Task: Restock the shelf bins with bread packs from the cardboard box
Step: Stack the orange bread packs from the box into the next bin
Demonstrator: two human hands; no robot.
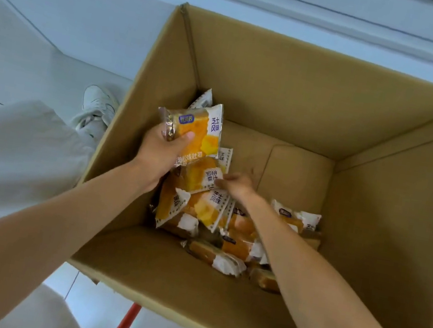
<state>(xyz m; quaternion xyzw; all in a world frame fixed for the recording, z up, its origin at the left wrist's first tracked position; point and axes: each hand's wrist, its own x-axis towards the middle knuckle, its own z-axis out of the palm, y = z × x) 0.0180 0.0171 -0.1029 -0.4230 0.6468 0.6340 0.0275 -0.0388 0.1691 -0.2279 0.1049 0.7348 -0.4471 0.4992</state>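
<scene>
An open cardboard box point(293, 90) fills the view, with several orange-and-white bread packs point(228, 237) heaped on its floor at the near left. My left hand point(160, 151) grips a small stack of bread packs point(200, 132) above the heap, thumb across the top pack. My right hand point(234, 185) reaches down into the box and pinches the white edge of another bread pack point(202, 174) lying just under the held stack. No shelf bins are in view.
The box stands on something with a red-orange leg point(125, 323) over a pale tiled floor point(63, 9). My light trouser leg point(10, 158) and white shoe point(98, 107) are left of the box. The right half of the box floor point(297, 171) is bare cardboard.
</scene>
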